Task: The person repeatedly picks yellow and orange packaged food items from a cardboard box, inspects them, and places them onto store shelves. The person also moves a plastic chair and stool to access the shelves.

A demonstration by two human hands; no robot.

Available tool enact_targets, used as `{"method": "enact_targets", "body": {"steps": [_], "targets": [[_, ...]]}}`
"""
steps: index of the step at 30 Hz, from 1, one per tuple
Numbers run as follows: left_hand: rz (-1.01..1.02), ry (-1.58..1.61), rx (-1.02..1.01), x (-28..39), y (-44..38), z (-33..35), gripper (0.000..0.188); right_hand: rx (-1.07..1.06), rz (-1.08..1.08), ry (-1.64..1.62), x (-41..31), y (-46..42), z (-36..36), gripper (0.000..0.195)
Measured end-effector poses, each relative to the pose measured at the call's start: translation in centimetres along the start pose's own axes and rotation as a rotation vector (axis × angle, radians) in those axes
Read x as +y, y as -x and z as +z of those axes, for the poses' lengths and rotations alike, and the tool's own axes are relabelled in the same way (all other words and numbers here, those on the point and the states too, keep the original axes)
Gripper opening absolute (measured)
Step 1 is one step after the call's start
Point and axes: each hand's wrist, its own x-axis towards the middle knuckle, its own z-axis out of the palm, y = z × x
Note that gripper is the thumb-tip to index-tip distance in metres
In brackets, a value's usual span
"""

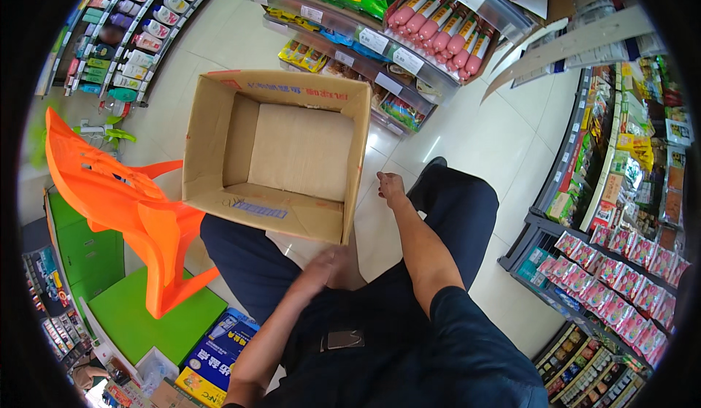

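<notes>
An open-topped cardboard box (301, 148) with blue and red print stands before me, its bare inside facing up. It overlaps my left knee in view, and what bears its weight is hidden. My left hand (330, 265) is motion-blurred just below the box's near right corner, so its grip is unclear. To the right of the box, apart from it, is my right hand (390, 187). Its fingers are partly curled, and I cannot see into the palm. An orange plastic chair (159, 205) is close on the box's left.
Shelves of packaged sausages (443, 30) and snacks stand ahead. On the left is a bottle rack (148, 30), with a green cabinet (87, 243) lower down. Blue cartons (219, 348) sit by my left side. A rack of pink packets (613, 276) is at right, over tiled floor (509, 128).
</notes>
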Motion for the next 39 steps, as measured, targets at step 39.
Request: {"method": "enact_targets", "body": {"steps": [39], "targets": [[-0.137,0.74,0.31,11.3,-21.5,10.7,0.074,-0.045,-0.184,-0.461,-13.2,1.4,-9.6,0.009]]}}
